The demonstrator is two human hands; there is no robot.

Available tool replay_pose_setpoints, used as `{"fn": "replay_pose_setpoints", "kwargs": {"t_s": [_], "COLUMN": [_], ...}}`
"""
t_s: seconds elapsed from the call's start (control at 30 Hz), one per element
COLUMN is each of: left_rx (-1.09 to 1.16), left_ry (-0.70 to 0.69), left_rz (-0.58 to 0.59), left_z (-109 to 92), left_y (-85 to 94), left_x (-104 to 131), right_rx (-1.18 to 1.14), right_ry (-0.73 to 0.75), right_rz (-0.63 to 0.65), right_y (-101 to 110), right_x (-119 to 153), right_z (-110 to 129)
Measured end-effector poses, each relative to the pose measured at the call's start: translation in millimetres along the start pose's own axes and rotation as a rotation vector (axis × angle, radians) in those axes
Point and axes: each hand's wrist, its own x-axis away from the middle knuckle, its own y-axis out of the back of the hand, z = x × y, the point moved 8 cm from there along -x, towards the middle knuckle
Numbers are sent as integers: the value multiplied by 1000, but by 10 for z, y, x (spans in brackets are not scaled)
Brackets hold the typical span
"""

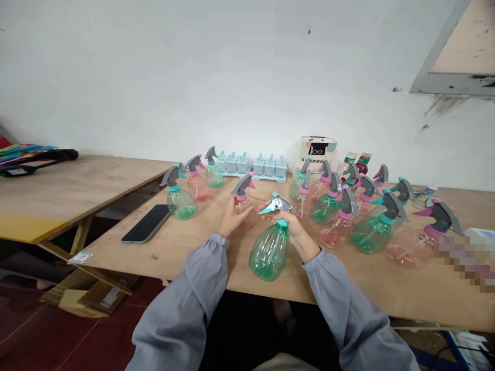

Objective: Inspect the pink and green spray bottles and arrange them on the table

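Note:
My right hand (pixel 296 226) is wrapped round the neck of a green spray bottle (pixel 269 252), which tilts slightly near the table's front edge. Its grey and teal spray head points left. Beside it, my left hand (pixel 232 217) is closed round a pink spray bottle (pixel 243 206) with a grey and pink head. This one is upright, farther back than the green one. A green bottle (pixel 181 202), a pink one (pixel 198 186) and another green one (pixel 214 174) are at the left. Several green and pink spray bottles (pixel 373 233) stand crowded on the right.
On the wooden table (pixel 174 257), a phone (pixel 147 223) lies at the left. Pale blue ice-pop moulds (pixel 251 167) and a white box (pixel 315 154) stand along the wall. Two small bottles (pixel 362 164) are beside the box. Another table (pixel 96 180) stands farther left.

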Motion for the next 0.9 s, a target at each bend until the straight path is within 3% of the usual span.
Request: {"fn": "replay_pose_setpoints", "kwargs": {"t_s": [0.17,0.3,0.4,0.5,0.6,0.77,0.9], "left_rx": [-4,-10,-15,-8,-12,-12,3], "left_ry": [2,20,37,40,32,30,23], "left_rz": [-6,2,7,6,5,-15,-21], "left_z": [25,16,5,-9,-19,8,14], "left_y": [9,8,6,7,11,20,12], "left_x": [-4,-4,-5,-5,-2,3,-1], "right_rx": [-4,215,436,645,779,761,673], "right_ry": [108,268,365,358,325,419,613], "right_rz": [-153,-234,-372,-530,-597,-674,-716], "right_y": [218,349,498,692,832,905,860], "right_x": [7,34,149,305,397,424,449], "right_z": [117,309,475,574,608,647,697]}}
